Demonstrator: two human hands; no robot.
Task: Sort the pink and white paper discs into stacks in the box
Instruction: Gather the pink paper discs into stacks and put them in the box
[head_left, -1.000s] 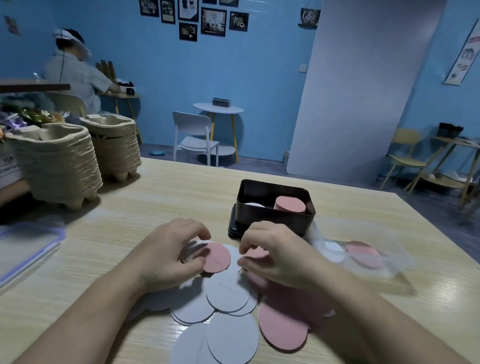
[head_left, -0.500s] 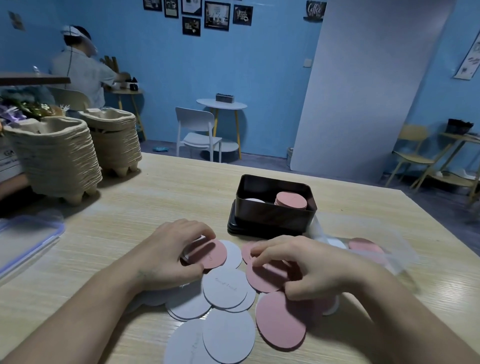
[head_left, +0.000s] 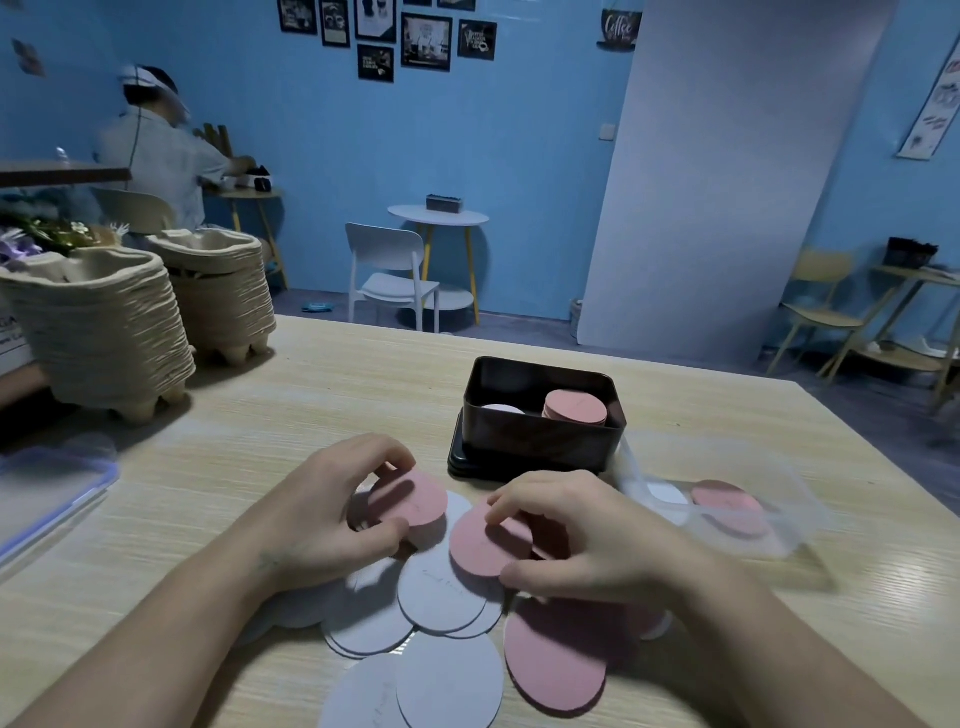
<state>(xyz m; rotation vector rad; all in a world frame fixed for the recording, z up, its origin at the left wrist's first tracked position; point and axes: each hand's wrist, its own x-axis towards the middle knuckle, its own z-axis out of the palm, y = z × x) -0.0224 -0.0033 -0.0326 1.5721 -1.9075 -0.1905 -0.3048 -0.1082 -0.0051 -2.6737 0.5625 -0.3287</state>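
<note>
Just in front of the box (head_left: 540, 447), at its left corner, the left hand (head_left: 332, 514) pinched a few pink discs (head_left: 415, 499) between curled fingers and thumb. Before the box's middle, the right hand (head_left: 587, 545) gripped one pink disc (head_left: 483, 545) by opposite edges, over loose white discs (head_left: 441, 592). Being thin paper, they likely weighed little, bent easily and slid apart, so pinching the rims seemed best. A white stack (head_left: 501, 409) and a pink stack (head_left: 575, 408) stood inside the box.
</note>
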